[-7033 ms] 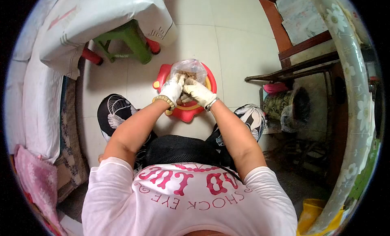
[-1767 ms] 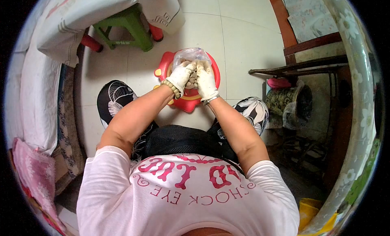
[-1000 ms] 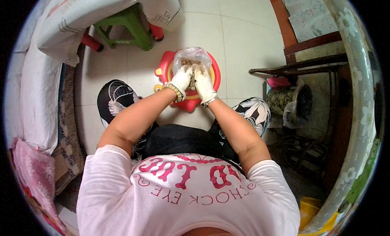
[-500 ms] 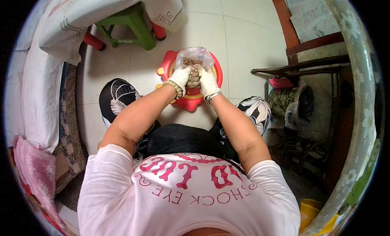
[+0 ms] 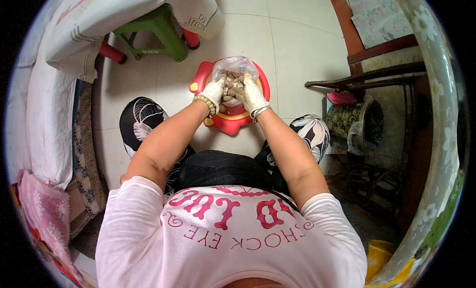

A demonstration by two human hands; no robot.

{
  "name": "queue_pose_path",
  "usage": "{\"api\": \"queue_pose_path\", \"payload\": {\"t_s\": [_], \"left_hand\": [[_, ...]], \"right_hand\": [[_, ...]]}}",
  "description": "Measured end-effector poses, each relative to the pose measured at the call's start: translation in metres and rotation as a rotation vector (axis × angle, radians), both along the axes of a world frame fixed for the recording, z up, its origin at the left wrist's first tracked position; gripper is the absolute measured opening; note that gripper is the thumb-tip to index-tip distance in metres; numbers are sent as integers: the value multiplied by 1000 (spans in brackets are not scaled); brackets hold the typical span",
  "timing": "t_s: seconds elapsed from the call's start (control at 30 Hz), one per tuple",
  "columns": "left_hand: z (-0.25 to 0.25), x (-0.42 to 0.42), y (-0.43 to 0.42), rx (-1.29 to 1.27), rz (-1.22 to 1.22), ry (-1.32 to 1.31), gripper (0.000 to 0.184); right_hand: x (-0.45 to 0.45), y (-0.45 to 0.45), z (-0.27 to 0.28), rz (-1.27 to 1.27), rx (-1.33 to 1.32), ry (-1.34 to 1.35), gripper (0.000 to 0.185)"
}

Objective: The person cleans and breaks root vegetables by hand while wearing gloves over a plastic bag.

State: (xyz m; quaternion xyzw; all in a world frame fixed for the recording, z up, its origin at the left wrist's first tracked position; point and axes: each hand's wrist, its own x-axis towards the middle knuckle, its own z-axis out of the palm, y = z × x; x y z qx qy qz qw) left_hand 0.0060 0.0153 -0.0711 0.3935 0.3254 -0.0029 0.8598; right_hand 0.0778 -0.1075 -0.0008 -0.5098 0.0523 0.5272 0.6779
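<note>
A clear plastic bag [image 5: 237,63] holding small brown pieces [image 5: 231,75] rests on a round red-and-yellow stool [image 5: 266,87] between my knees. My left hand [image 5: 214,91], in a white glove with a beaded bracelet at the wrist, is at the bag's left side, its fingers curled inward. Opposite it, my right hand [image 5: 253,96], also gloved, curls in from the right with its thumb pointing up. Brownish lumps fill the narrow gap between the hands; I cannot tell which are glove fingers and which are loose pieces.
A green plastic stool [image 5: 166,32] stands at the upper left, beside a cloth-covered table [image 5: 114,20] with red legs. To the right are a dark wooden frame [image 5: 367,79] and a patterned round container [image 5: 347,120] with a pink item on top. Pale tiles cover the floor.
My hands have moved slightly apart from being pressed together, so more of the brown pieces show between them. The bag and the stool stay in place.
</note>
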Motion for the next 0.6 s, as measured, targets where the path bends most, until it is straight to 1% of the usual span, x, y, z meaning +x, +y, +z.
{"api": "queue_pose_path", "payload": {"t_s": [0.07, 0.13, 0.17, 0.2, 0.23, 0.27, 0.33, 0.37, 0.43, 0.47, 0.53, 0.6], "left_hand": [[1, 0, 0, -42, -24, 1, 33], [16, 0, -2, -86, -13, 3, 27], [24, 0, -3, -85, -12, 3, 27], [32, 0, -3, -118, -3, 12, 27], [40, -1, -3, -150, 6, 21, 27], [51, -3, -3, -150, 5, 21, 27], [70, -5, -3, -275, -24, 10, 33], [68, -5, -5, -274, -26, 11, 33], [60, -5, -9, -163, 20, -17, 36], [58, -5, -9, -164, 20, -16, 36], [54, -6, -9, -182, 11, -7, 36], [47, -5, -8, -163, -4, -40, 35]], "right_hand": [[-1, 0, 7, -44, -43, -30, 50], [1, -3, 7, -9, -9, 4, 45], [4, -3, -8, -9, -8, 4, 45], [9, -4, -39, -39, -10, -119, 41], [12, -5, -56, -70, -12, -242, 37], [11, -5, -58, -71, -12, -242, 37], [9, -4, -57, -59, -99, -300, 32], [7, -5, -56, -61, -99, -300, 32], [-1, -5, -41, -74, -42, -308, 30], [-4, -4, -33, -74, -43, -308, 30], [-9, -2, -23, -97, -64, -68, 29], [-12, 0, -18, -91, -49, -88, 29]]}}
